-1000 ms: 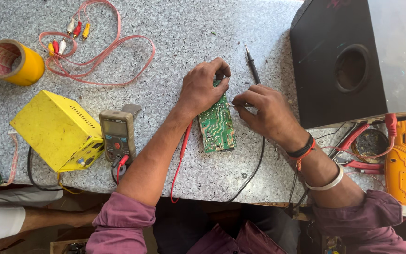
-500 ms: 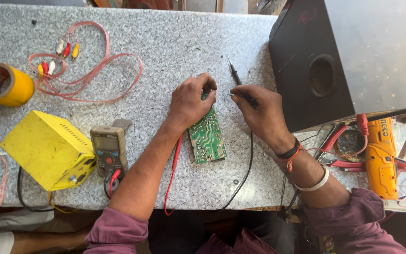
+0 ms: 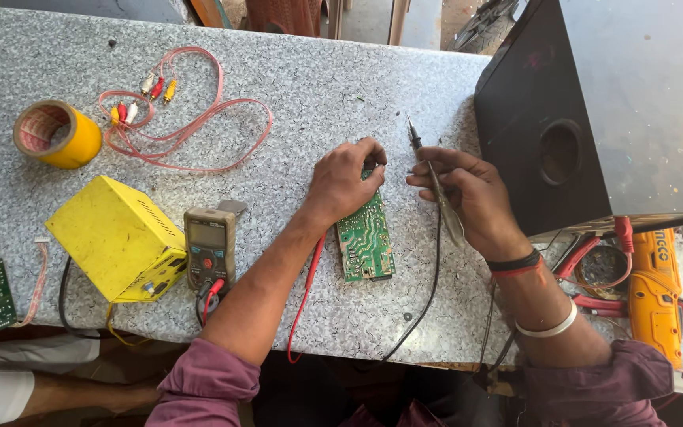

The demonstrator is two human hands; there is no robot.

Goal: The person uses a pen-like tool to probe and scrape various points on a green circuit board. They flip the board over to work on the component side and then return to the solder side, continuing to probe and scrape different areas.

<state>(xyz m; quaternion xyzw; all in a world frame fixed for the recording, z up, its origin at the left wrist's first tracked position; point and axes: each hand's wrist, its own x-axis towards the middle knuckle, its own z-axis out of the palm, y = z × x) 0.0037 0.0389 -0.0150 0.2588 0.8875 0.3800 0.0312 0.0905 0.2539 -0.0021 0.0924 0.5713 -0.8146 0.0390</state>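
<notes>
Circuit board (image 3: 365,241) may skid and break contact, since the left hand (image 3: 345,180) pinches only its top edge while the right hand (image 3: 468,194) grips a probe (image 3: 435,183).

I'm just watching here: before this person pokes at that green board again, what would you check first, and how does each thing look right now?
1. Green circuit board lies flat on the stone table: ok.
2. Left hand steadies the board's top edge: ok.
3. Right hand grips the soldering iron, tip pointing away from the board: ok.
4. Multimeter has its red and black leads plugged in: ok; the dial setting: cannot tell.
5. Red lead runs under the left forearm towards the board; whether its tip touches the board: cannot tell.
6. Black speaker box crowds the right hand: not ok.
</notes>
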